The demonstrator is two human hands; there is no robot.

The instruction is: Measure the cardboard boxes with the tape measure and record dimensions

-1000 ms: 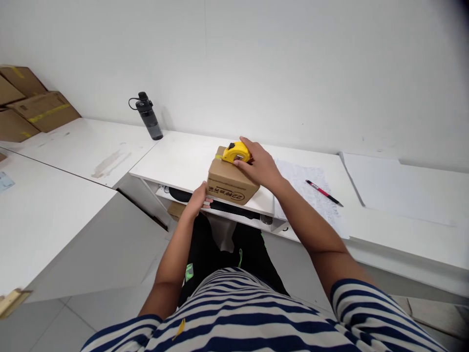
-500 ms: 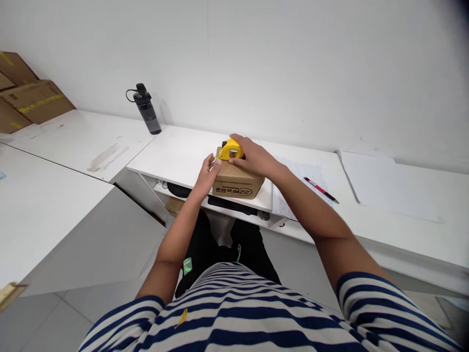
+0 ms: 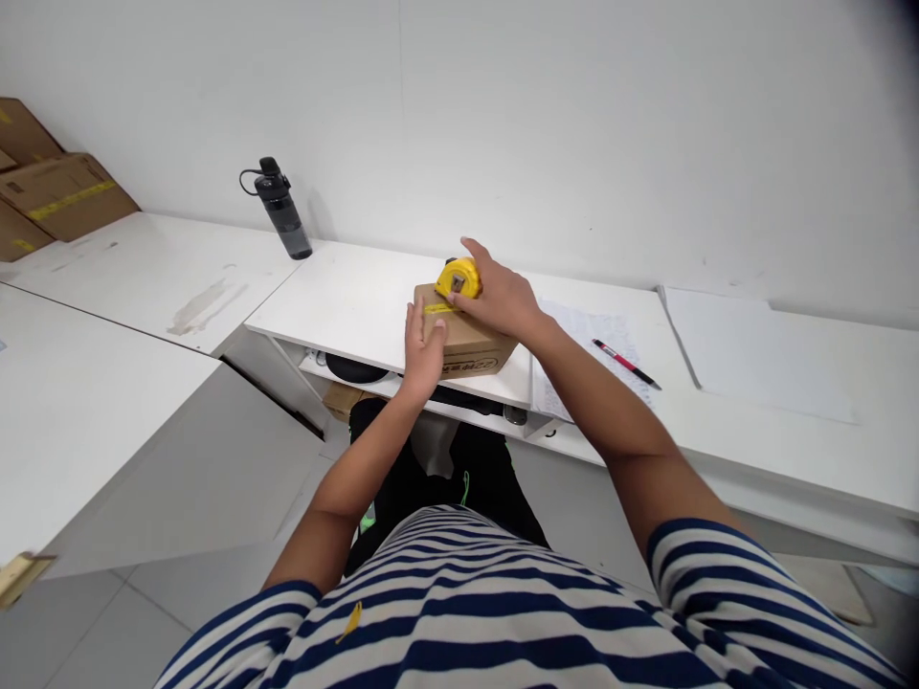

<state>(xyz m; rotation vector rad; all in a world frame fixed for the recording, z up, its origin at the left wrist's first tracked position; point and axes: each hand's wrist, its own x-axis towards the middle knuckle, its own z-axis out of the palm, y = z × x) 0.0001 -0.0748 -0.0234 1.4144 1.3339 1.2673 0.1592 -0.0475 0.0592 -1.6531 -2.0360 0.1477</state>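
Observation:
A small brown cardboard box with dark printing stands on the white desk in front of me. My left hand grips its near left corner, the thumb on top and the fingers stretched along the left side. In my right hand is a yellow tape measure, held over the back part of the box top, the index finger raised off it. A short yellow strip lies across the box top between the hands. Whether it is the tape measure's blade or packing tape, I cannot tell.
A dark water bottle stands by the wall to the left. Handwritten paper with a red and black pen lies right of the box, white sheets farther right. Larger taped boxes are stacked far left. An open shelf runs under the desk.
My left hand has moved from the tape end at the box's left edge to the near left corner. My right hand has shifted the tape measure slightly back, and its index finger has lifted.

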